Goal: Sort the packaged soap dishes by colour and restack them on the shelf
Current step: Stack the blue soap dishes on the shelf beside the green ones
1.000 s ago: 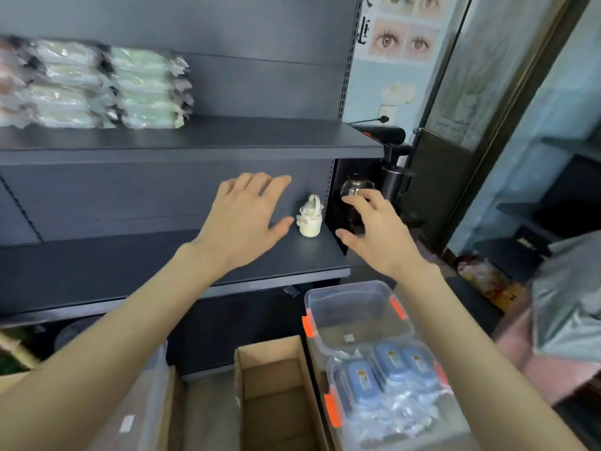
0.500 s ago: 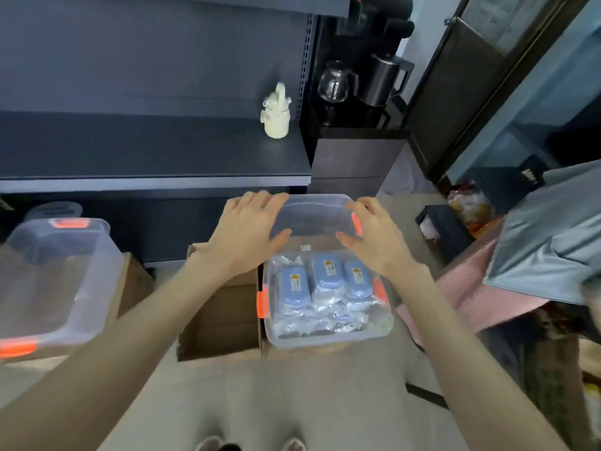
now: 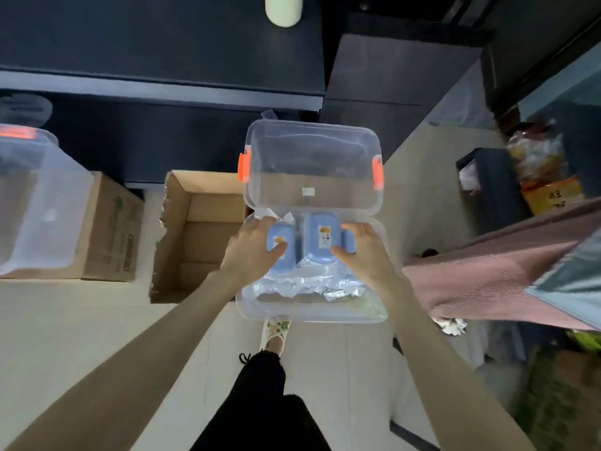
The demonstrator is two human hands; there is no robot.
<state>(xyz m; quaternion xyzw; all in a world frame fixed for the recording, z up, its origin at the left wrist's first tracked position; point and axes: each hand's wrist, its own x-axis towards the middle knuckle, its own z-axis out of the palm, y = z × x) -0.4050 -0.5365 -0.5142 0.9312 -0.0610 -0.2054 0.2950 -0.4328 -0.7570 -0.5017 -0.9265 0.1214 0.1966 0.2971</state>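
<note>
Just left of the clear plastic storage tub (image 3: 312,318) that holds the packs, an open brown cardboard box (image 3: 201,229) gapes beside its wall. Anything that slips from me on that side would likely drop in there.

My left hand (image 3: 248,255) is inside the tub at its left end. The thumb lies flat on the left blue oval soap dish in crinkly clear wrap (image 3: 282,260) and my fingers (image 3: 260,224) curl over its far edge, so I am gripping it. The film looks slick. I could end up pulling wrap, not dish, and have it slide out as I lift.

The middle blue wrapped soap dish (image 3: 320,237) stands touching the left one. Lifting either could drag or tip the other.

At the tub's right end my right hand (image 3: 369,255) curls its fingers over the right blue wrapped soap dish (image 3: 348,239), gripping it, with the thumb against the middle one.

Over the tub's far edge hangs the near rim of an empty clear tub with orange latches (image 3: 312,164). If I bring both hands straight up I may knock it.

The dark shelf (image 3: 162,60) lies beyond the tub, a long carry with two slippery packs.
</note>
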